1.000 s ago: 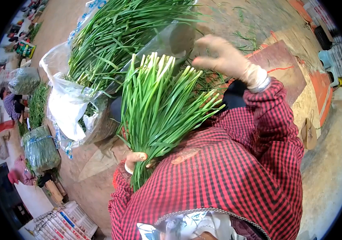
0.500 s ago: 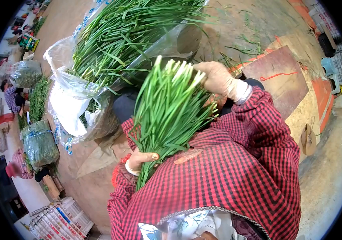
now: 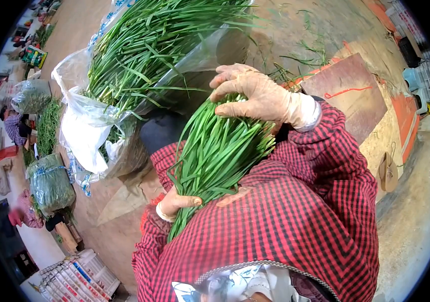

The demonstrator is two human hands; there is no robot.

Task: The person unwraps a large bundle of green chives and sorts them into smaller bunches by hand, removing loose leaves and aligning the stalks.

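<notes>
A thick bunch of Chinese chives (image 3: 220, 151) lies slanted across my lap, with its leafy tips toward the lower left. My left hand (image 3: 177, 203), in a thin pale glove, grips the bunch near those tips, thumb across the leaves. Over the pale stem ends at the top is my gloved right hand (image 3: 255, 98), palm down and fingers stretched apart, touching or just above the stems. The hand hides most of those ends. Just beyond, a large heap of chives (image 3: 159, 45) fills an open clear plastic bag (image 3: 74, 70).
A brown board (image 3: 348, 95) with a red strip lies at the right, near a sandal (image 3: 388, 172). A wrapped bundle of greens (image 3: 51, 183) stands at the left, with other people (image 3: 16, 126) beyond. Stacked crates (image 3: 79, 277) are at lower left. Loose leaves litter the floor.
My right hand has moved left over the stem ends, its fingers opening and spreading to cover them. My left hand keeps its grip on the chives.
</notes>
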